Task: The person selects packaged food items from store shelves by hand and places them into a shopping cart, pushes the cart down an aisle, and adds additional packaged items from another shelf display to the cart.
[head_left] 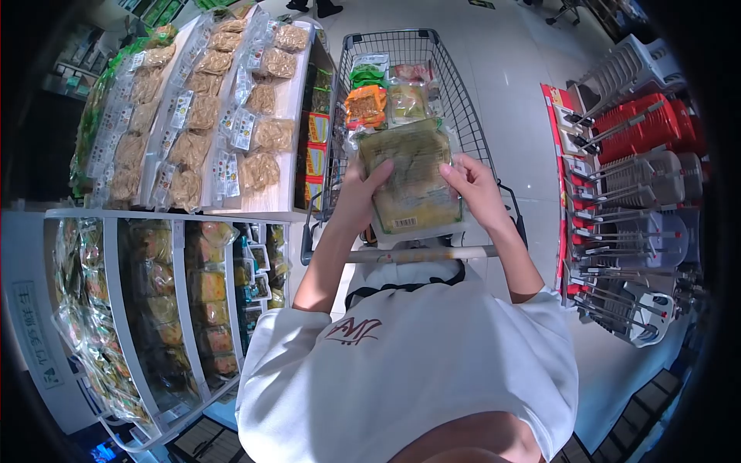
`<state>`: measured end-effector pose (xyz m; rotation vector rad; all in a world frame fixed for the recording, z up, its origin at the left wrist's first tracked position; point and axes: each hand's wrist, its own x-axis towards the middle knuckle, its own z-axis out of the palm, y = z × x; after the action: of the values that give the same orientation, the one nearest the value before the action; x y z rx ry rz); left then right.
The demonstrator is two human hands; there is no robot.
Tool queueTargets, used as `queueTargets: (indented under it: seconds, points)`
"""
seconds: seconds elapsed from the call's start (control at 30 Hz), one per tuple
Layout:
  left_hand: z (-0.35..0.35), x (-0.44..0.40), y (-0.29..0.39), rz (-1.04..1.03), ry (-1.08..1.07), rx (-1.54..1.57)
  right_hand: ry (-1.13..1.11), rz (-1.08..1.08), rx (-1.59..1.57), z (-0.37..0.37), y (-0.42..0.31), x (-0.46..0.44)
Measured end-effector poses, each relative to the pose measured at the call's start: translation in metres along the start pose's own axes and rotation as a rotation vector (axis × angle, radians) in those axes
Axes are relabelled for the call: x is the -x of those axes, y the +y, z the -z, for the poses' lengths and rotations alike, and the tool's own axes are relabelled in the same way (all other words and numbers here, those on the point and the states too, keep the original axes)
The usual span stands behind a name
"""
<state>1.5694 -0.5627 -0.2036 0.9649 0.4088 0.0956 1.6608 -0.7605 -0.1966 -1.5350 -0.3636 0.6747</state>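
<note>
A flat, clear package with greenish-brown contents [413, 181] is held up over the near end of a wire shopping cart [465, 100]. My left hand [360, 189] grips its left edge, thumb on the front face. On its right edge my right hand [472, 185] closes with the thumb on top. A barcode label shows at the package's lower edge. Beyond it in the cart lie an orange packet [365, 106], a green-and-white packet [369, 71], a clear pack with yellowish contents [407, 101] and a reddish pack [411, 72].
Bagged tan goods lie on a sloped display [297, 100] at the left. Below it stands a white-framed rack [127, 309] of packaged goods. Red [633, 127] and grey items with metal handles line the right side. A person's dark shoes [328, 9] show at the top.
</note>
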Motion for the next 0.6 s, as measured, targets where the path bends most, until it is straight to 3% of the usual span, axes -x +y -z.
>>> queueTargets:
  seconds: [0.27,0.3,0.43,0.53,0.6]
  points:
    - [0.009,-0.006,-0.003,0.054,-0.064,0.019,0.016,-0.141,-0.045,-0.01,-0.006,-0.004]
    - [0.011,-0.007,-0.005,0.048,-0.076,0.012,-0.09,-0.2,-0.009,-0.006,-0.008,-0.007]
    - [0.028,-0.012,-0.004,0.039,-0.141,-0.112,-0.074,-0.14,-0.276,-0.022,0.0,-0.01]
    - [0.029,-0.01,0.003,-0.03,-0.07,-0.128,0.032,-0.041,-0.27,-0.041,-0.002,-0.013]
    - [0.045,-0.01,-0.007,-0.107,0.07,-0.353,0.096,-0.048,-0.147,-0.047,0.005,-0.016]
